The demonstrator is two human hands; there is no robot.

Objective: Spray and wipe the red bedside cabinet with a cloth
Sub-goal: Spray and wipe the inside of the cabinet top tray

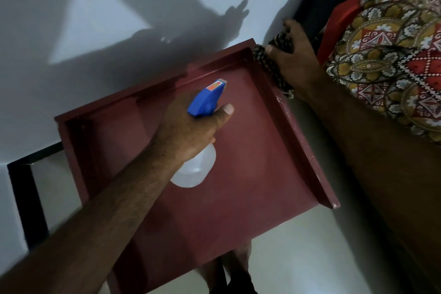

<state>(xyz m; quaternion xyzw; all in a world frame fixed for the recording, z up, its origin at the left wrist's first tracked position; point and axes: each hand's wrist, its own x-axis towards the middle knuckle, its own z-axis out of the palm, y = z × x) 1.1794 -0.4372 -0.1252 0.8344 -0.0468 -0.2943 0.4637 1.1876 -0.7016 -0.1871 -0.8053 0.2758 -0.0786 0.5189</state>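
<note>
My left hand grips the bottle mid-frame over the cabinet; my right hand clutches the cloth at its upper-right rim.

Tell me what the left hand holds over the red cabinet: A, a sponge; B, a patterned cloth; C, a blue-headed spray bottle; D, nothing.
C: the left hand grips the spray bottle above the cabinet, while the right hand holds the cloth at its rim.

No legible text anywhere; the only marking is a small red-orange sticker on top of the blue head of the spray bottle, just behind the nozzle, carrying a yellowish mark too small and blurred to read.
</note>
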